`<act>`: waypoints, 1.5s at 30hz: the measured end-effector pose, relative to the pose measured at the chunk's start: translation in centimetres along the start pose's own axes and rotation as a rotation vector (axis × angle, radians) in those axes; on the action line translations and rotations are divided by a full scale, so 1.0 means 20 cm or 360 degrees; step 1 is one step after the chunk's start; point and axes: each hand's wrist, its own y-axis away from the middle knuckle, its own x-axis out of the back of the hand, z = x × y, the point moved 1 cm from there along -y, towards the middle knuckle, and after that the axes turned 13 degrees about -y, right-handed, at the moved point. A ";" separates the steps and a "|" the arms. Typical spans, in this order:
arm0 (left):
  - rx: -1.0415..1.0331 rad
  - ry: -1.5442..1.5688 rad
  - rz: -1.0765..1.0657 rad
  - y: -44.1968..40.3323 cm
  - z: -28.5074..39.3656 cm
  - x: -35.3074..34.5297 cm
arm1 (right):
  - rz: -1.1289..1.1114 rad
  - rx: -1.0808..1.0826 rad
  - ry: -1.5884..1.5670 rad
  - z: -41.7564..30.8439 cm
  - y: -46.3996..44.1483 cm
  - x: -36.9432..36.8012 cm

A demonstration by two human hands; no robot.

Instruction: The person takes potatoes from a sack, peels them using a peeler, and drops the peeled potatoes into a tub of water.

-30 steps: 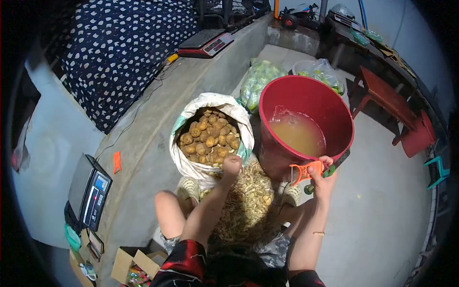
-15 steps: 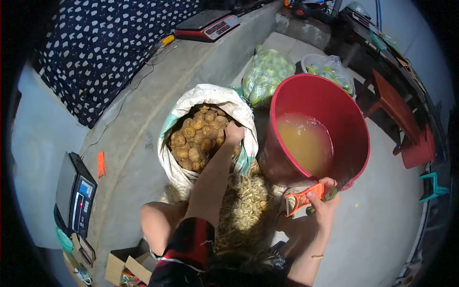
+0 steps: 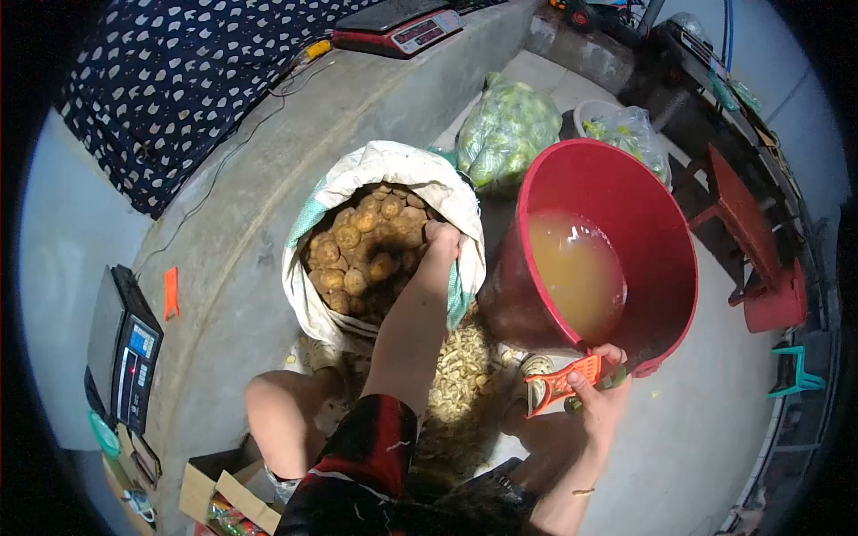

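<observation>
My left hand (image 3: pixel 441 239) is at the right inner side of a white sack (image 3: pixel 386 162) with its rim rolled down. Its fingers are bent and closed, and what they grip is hidden. Brown potatoes (image 3: pixel 355 282) fill the sack, partly in the shadow of my arm. My right hand (image 3: pixel 601 387) holds an orange peeler (image 3: pixel 556 384) just below the rim of a large red tub (image 3: pixel 610 149). Cloudy yellowish water (image 3: pixel 572 268) stands in the tub. Pale peelings (image 3: pixel 458 375) lie in a heap between my feet.
Bags of green vegetables (image 3: pixel 508 134) stand behind the tub. A red scale (image 3: pixel 399 29) rests on the concrete ledge (image 3: pixel 357 94); a black scale (image 3: pixel 134 357) and another orange peeler (image 3: pixel 172 293) are at the left. A red stool (image 3: pixel 738 214) stands at the right, an open carton (image 3: pixel 234 491) at the lower left.
My left hand has moved from above the sack's near rim to the inside of its right side. My right hand keeps the peeler, now slightly lower. The view has shifted.
</observation>
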 end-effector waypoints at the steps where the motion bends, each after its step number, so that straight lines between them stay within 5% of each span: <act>1: -0.0055 -0.0008 0.0054 0.03 -0.01 -0.01 | -0.0003 0.0014 0.0031 0.00 0.00 0.00; 5: -0.0180 -0.0078 0.0376 0.41 0.19 -0.01 | 0.0007 0.0009 0.0011 0.03 -0.01 0.01; 7: -0.0172 0.0037 0.0275 0.51 0.22 0.05 | -0.0028 0.0023 -0.0029 0.06 -0.01 0.02; 10: -0.0494 0.0515 -0.0374 0.73 0.36 0.16 | -0.0068 0.0104 -0.0043 0.03 0.01 -0.01; 20: -0.0414 0.0325 -0.0859 1.49 0.82 0.57 | -0.0075 0.0261 -0.0069 -0.01 0.14 -0.11; 29: -0.0075 0.0108 -0.1530 2.06 0.76 0.79 | -0.0379 0.0218 -0.0162 0.14 0.26 -0.37; 37: -0.0411 -0.0181 -0.1420 2.19 0.76 1.02 | -0.0685 0.0115 -0.0111 0.17 0.36 -0.46; 45: -0.0413 -0.0187 -0.1400 2.24 0.78 1.12 | -0.0818 0.0112 -0.0085 0.05 0.45 -0.53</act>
